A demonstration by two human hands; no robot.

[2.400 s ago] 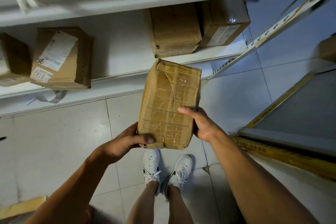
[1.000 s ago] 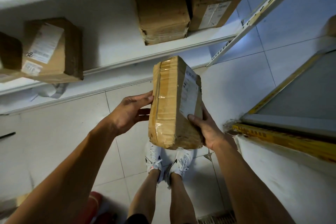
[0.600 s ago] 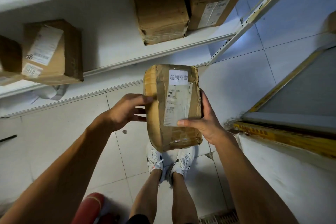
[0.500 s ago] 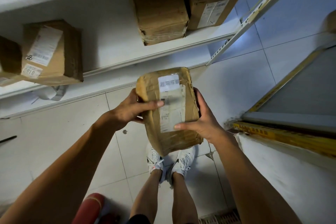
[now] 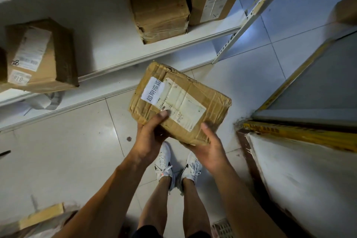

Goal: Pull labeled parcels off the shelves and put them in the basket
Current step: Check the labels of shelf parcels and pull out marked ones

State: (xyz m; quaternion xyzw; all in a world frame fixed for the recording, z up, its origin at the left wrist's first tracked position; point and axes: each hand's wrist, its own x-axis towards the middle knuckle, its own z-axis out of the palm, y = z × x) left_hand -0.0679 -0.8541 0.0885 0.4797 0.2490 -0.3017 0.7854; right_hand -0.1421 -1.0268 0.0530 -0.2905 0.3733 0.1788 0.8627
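Parcel (image 5: 179,102) first: I have it off the shelf and in both hands, held out in front of me above the floor tiles, label side up. It is a flat, worn brown carton wrapped in tape, with a shipping label (image 5: 183,110) across the top face and a small white sticker (image 5: 153,90) of printed characters at the end away from me.

My left hand (image 5: 149,137) grips the near left corner, thumb lying on top against the label's edge and the fingers tucked underneath, where I cannot see them. My right hand (image 5: 207,149) cups the near right corner from below, thumb up against the near edge. So both hands are clamped on the same near side of the box, close together, and the far end sticks out unsupported.

What the next move turns on, as I judge it: the long axis runs away from my left hand and slants off to the right, so most of the carton's bulk sits beyond and to the right of the grip. No basket shows clearly here. A patch of mesh or grille (image 5: 222,227) sits down beside my right leg, but I cannot tell what it is. If the drop lies that way, the right hand is nearer and would lead, with the parcel swung end-on.

Beyond the hands, other boxes sit on the shelf (image 5: 100,15): one labeled to the left (image 5: 38,56), two straight ahead (image 5: 160,4).
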